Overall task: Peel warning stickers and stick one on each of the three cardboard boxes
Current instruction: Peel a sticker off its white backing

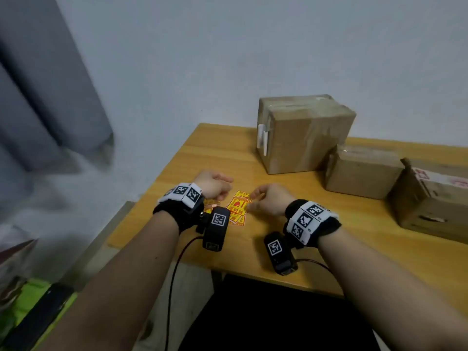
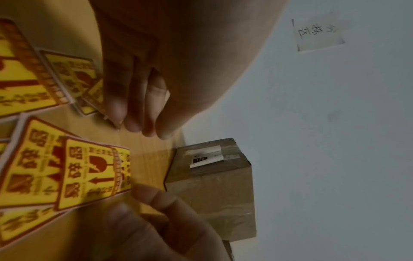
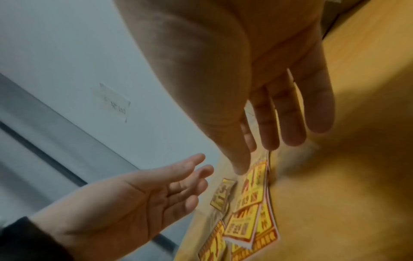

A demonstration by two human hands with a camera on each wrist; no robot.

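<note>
The yellow and red paper warning stickers (image 1: 237, 205) lie flat, long side pointing toward the big brown cardboard box (image 1: 301, 133). Both hands hang over the stickers, left hand (image 1: 214, 184) and right hand (image 1: 269, 200), fingers loose, holding nothing.

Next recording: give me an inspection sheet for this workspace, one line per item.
Surface: wooden table, against the wall.
Job's things: yellow warning stickers loose near the front edge; three cardboard boxes at the back right, no yellow sticker seen on them.
Clutter: nothing seen.
Grippers: left hand and right hand over the stickers, fingers relaxed, holding nothing.
Cables: wrist camera cables hang off the front edge.
Surroundings: grey curtain, paper note on the wall.
</note>
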